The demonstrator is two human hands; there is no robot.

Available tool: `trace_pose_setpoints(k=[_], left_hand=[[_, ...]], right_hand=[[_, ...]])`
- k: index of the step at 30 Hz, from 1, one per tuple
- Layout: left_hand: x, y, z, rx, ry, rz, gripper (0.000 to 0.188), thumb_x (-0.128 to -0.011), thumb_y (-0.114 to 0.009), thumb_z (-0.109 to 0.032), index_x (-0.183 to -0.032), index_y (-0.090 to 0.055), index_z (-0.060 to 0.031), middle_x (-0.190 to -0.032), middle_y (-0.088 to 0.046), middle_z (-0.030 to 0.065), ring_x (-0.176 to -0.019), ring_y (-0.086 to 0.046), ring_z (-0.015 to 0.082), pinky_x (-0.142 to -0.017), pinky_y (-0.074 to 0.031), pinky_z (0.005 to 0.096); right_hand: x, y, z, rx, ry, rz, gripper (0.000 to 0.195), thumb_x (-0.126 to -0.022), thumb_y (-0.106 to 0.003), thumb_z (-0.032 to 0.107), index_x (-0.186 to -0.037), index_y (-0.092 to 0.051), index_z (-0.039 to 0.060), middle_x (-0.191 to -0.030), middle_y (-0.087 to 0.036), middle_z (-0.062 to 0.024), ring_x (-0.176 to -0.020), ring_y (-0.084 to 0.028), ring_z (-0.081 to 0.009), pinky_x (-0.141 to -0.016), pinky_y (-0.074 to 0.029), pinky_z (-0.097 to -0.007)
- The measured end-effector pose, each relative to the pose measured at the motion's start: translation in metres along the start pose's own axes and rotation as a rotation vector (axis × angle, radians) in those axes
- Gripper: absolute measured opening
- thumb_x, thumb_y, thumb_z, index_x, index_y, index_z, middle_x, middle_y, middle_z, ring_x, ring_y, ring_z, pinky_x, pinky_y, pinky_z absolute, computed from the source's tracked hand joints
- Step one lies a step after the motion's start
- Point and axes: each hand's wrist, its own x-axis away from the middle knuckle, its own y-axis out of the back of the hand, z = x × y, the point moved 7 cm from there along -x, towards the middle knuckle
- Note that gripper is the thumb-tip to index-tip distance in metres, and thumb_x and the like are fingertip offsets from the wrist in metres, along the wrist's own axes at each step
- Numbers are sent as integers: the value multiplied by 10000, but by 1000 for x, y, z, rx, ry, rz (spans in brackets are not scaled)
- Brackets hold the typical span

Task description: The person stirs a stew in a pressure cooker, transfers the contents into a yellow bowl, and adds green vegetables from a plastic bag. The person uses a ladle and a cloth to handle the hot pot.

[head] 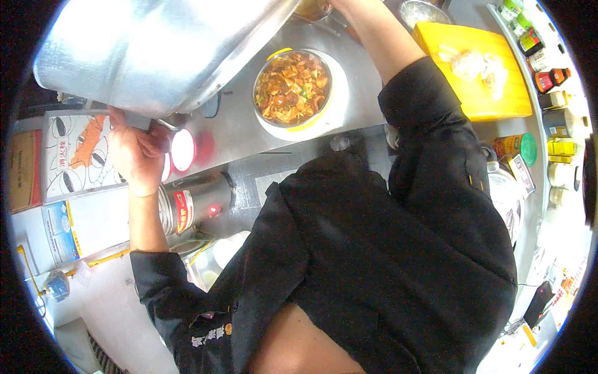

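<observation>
A large shiny metal pot point(154, 51) fills the upper left of the view. My left hand point(135, 154) is closed around a handle point(175, 120) at its lower end. My right forearm point(383, 32) reaches up past the top edge, and the hand itself is out of view. Between my arms, on the steel counter point(229, 121), a round metal bowl point(330, 89) holds chopped cooked food with bits of green in sauce. The bowl rests on a white, round-edged base point(337, 105) with yellow parts.
Red-rimmed white lids point(183, 150) lie beside my left hand. A thick yellow cutting board point(504, 100) with pale food lies at right, near shelved bottles and jars point(551, 79). Below the counter's left end stands a metal drum point(205, 198). Another bowl point(423, 11) sits at top right.
</observation>
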Motion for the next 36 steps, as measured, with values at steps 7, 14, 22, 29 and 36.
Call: trace_pose_setpoints(k=[7, 14, 22, 29, 36], left_hand=[[-6, 1, -9, 0, -93, -26, 386, -689, -825, -31, -890, -498, -63, -778, -565, 99, -711, -571, 335, -736, -507, 425], [-11, -4, -20, 26, -77, -33, 326, -715, -786, -4, -861, -501, -66, -758, -552, 105, -705, -565, 335, -682, -483, 429], [-2, -31, -26, 91, -53, 15, 342, -635, -811, 20, -734, -493, -53, -830, -594, 150, -754, -601, 353, -715, -518, 421], [5, -55, -42, 131, -41, 70, 343, -605, -877, -107, -767, -579, -57, -826, -604, 112, -821, -627, 319, -733, -532, 402], [11, -64, -52, 83, -89, 146, 318, -642, -881, -135, -760, -589, -89, -810, -593, 71, -754, -616, 262, -687, -525, 380]], right_hand=[[-1, -1, -6, -176, -30, 67, 319, -1020, -529, 197, -1249, -659, 18, -1211, -672, -61, -1139, -605, -198, -1003, -454, -330], [-4, 6, -7, -91, 45, 79, 346, -1005, -528, 188, -1244, -672, -17, -1253, -661, -78, -1226, -545, -206, -1093, -367, -330], [-6, 21, -37, -142, -158, 73, 344, -998, -534, 224, -1219, -667, -3, -1279, -658, -95, -1221, -566, -239, -1096, -397, -369], [15, 40, -74, -162, -537, 31, 360, -991, -545, 310, -1260, -639, 90, -1227, -693, -122, -1147, -621, -286, -1051, -464, -419], [21, 60, -94, -157, -662, -14, 331, -1017, -534, 305, -1227, -642, 73, -1194, -698, -129, -1116, -636, -293, -1027, -495, -443]])
